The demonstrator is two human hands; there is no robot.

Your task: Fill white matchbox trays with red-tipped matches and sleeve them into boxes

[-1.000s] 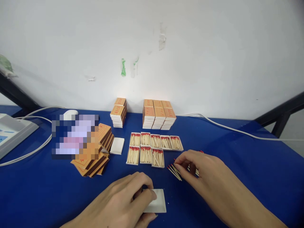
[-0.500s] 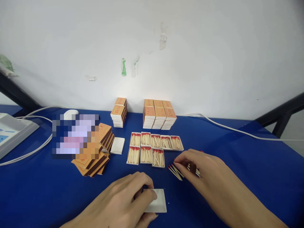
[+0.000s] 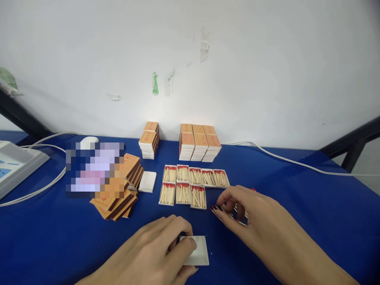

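My left hand (image 3: 162,249) grips a white inner matchbox tray (image 3: 200,251) at its left end, with a finger inside it. Nothing but bare white card shows in the visible part of the tray. Over a loose group of red-headed matches (image 3: 246,213), my right hand (image 3: 251,215) is curled low on the table, thumb and fingers closed about some of them. The hand hides most of these matches. Ahead of both hands stand two rows of open trays filled with matches (image 3: 183,193), red heads toward the wall.
A leaning pile of orange matchbox sleeves (image 3: 130,166) lies at left, beside a white tray (image 3: 147,182). Stacked matchboxes (image 3: 200,142) and a smaller stack (image 3: 148,140) stand by the wall. A pixelated patch, white cables (image 3: 279,158) and a grey-white device (image 3: 20,166) are also on the blue table.
My right thumb has shifted slightly left and down, over the loose matches that lay beside it. My left hand and the tray stay almost where they were.
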